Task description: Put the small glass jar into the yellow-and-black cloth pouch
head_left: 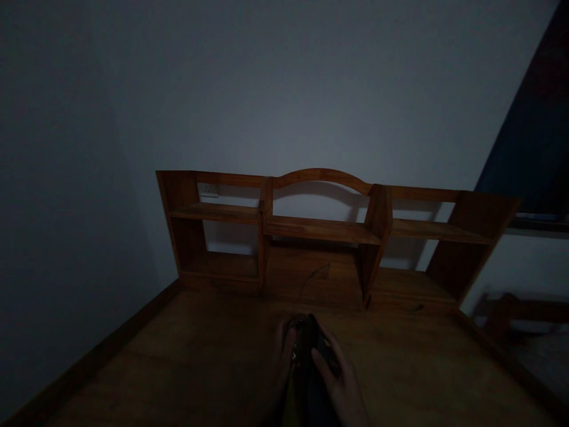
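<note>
At the bottom centre, low over the wooden desk (213, 350), a dark object (304, 347) with small shiny spots is between my two hands. The dim light hides what kind of thing it is. Along its left side lie the curled fingers of my left hand (280, 362). My right hand (340, 376) grips the other side, with the thumb on the near face and the fingers around the outer edge. A dark, long part of it hangs down toward the bottom edge of the view.
A wooden shelf unit (322, 230) with open compartments stands at the back of the desk against a pale wall (284, 89). A thin dark line, perhaps a cord (313, 273), shows in the middle compartment. A wall socket (208, 191) is behind the left shelf. Raised edging (111, 329) borders the desk.
</note>
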A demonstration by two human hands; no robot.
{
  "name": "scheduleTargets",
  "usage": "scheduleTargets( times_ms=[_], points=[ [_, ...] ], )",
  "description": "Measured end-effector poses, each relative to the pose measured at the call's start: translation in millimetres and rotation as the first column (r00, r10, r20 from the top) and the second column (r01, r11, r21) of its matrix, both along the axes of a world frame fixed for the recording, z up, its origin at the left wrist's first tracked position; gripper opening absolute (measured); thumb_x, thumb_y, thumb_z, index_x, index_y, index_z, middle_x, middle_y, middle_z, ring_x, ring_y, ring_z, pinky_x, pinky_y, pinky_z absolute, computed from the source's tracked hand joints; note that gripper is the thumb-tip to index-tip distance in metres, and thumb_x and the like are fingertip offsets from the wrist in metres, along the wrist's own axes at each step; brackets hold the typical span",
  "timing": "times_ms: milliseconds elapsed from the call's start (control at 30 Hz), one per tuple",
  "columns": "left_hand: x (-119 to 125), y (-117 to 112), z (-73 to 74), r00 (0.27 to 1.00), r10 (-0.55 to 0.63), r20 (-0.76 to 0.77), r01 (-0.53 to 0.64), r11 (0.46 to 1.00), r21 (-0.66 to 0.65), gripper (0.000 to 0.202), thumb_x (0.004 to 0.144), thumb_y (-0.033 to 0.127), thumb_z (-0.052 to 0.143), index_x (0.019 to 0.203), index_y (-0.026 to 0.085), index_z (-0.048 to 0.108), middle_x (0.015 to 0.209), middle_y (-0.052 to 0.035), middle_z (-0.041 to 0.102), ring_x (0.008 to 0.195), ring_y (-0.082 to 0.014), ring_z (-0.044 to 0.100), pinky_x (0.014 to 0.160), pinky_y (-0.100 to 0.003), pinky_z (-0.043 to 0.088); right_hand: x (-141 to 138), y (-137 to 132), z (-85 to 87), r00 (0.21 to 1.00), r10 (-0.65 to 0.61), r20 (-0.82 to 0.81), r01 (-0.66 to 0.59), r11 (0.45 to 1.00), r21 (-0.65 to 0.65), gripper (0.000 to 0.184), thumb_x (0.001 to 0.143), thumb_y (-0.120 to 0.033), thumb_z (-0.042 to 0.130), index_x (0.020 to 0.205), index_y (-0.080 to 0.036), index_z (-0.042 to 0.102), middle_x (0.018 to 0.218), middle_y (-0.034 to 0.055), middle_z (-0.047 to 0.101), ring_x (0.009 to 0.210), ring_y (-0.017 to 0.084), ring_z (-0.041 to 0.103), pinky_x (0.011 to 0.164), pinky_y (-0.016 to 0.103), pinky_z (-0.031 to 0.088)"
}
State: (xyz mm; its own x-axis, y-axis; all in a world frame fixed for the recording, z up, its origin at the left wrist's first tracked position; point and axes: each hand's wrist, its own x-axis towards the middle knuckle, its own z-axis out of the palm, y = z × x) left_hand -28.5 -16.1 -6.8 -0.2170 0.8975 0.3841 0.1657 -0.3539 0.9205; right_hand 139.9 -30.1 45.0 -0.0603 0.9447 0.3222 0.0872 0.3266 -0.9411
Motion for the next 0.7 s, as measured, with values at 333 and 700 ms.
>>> scheduleTargets(
  times_ms=[333, 700],
  points=[
    [7.6, -0.9, 45.2, 0.991, -0.064, -0.120, 0.047, 0.989, -0.142, 0.039, 0.090, 0.047, 0.050, 0.122, 0.025, 0.056, 0.117, -0.0080, 0.067, 0.110, -0.0262, 0.062, 0.100, -0.043, 0.045, 2.1, 11.0, -7.6, 0.995, 0.030, 0.090, -0.033, 0.999, 0.037, 0.048, 0.090, -0.042, 0.061, 0.134, -0.025, 0.057, 0.138, 0.0091, 0.058, 0.129, 0.029, 0.053, 0.107, 0.048, 0.045],
    [13.0, -12.4, 52.3, 0.988, -0.042, -0.147, 0.018, 0.987, -0.162, 0.039, 0.092, 0.050, 0.046, 0.117, 0.022, 0.054, 0.109, -0.0081, 0.069, 0.100, -0.0242, 0.065, 0.090, -0.040, 0.049, 8.3, 1.6, -1.6, 0.963, -0.128, 0.239, 0.116, 0.991, 0.063, 0.033, 0.088, -0.047, 0.062, 0.104, -0.022, 0.073, 0.106, 0.0096, 0.075, 0.098, 0.031, 0.071, 0.088, 0.040, 0.056]
  ],
)
